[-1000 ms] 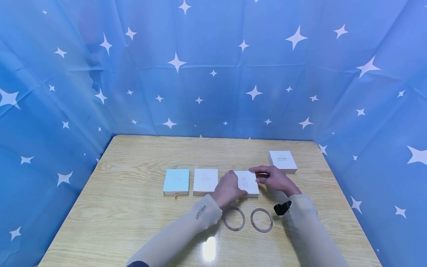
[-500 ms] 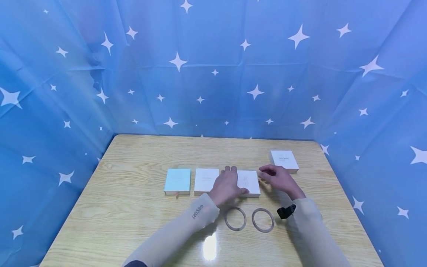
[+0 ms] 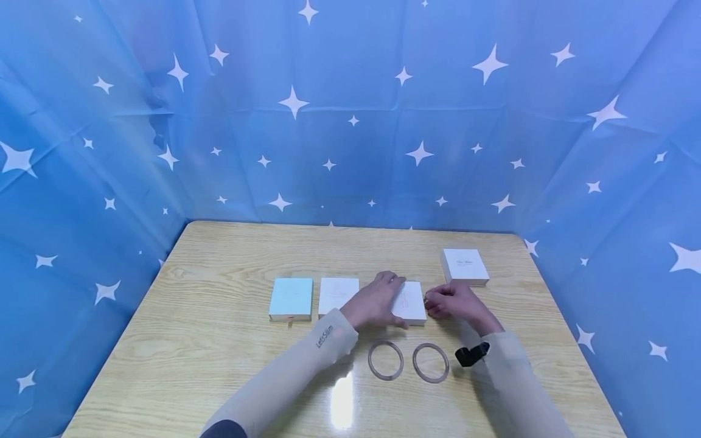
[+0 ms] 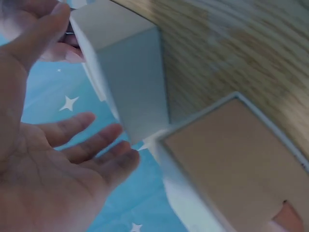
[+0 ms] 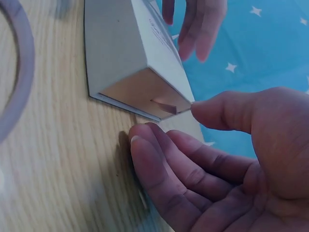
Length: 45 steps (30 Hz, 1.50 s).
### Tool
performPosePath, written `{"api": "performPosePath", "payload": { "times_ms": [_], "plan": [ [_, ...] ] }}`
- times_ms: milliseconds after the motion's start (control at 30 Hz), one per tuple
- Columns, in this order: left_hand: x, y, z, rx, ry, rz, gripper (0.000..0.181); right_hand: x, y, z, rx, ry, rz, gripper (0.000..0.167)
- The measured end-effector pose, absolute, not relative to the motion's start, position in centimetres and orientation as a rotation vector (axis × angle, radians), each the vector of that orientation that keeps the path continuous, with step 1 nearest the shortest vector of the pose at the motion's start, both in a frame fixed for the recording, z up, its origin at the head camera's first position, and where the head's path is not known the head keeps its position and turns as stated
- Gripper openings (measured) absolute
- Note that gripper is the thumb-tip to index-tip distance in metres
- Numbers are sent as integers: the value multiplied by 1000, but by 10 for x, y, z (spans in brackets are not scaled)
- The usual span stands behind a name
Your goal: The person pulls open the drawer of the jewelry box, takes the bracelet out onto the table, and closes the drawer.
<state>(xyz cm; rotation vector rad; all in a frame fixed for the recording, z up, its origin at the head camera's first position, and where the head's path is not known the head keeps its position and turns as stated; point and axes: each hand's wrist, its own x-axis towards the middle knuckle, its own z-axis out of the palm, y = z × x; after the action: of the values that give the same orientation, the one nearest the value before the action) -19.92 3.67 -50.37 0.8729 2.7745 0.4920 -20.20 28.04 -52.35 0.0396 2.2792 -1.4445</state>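
Note:
A small white box [image 3: 414, 301] lies on the table between my two hands. In the right wrist view its pinkish drawer end shows a short ribbon tab [image 5: 167, 107]. My left hand [image 3: 376, 302] reaches over the box's left part, fingers toward its far edge and thumb toward its near edge; the fingers look relaxed. My right hand [image 3: 456, 304] is at the box's right side, with the thumb tip by the lid's edge and the other fingers loosely bent beneath the ribbon, apart from it. Whether the thumb touches the lid, I cannot tell.
A light blue box [image 3: 291, 298] and another white box [image 3: 335, 294] stand to the left in a row. One more white box [image 3: 464, 265] sits behind my right hand. Two rings [image 3: 386, 377] [image 3: 430, 379] lie on the wooden table [image 3: 208, 340] in front.
My left hand's fingers have shifted right across the box. My right hand left the box's far right corner, then came nearer and lower to its right side, fingers bending more.

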Motion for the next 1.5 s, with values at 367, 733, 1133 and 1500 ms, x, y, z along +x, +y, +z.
{"api": "performPosePath", "payload": {
  "times_ms": [367, 733, 1133, 1500],
  "plan": [
    [-208, 34, -516, 956, 2754, 495, 105, -196, 267, -529, 141, 2377, -1354, 31],
    [-208, 39, -515, 904, 2752, 452, 103, -189, 258, -528, 192, 2531, -1240, 17],
    [-210, 40, -515, 896, 2754, 450, 103, -188, 260, -529, 162, 2584, -1242, 14],
    [-210, 41, -514, 862, 2745, 477, 101, -187, 266, -529, 161, 2571, -1264, 13]
  ]
}}
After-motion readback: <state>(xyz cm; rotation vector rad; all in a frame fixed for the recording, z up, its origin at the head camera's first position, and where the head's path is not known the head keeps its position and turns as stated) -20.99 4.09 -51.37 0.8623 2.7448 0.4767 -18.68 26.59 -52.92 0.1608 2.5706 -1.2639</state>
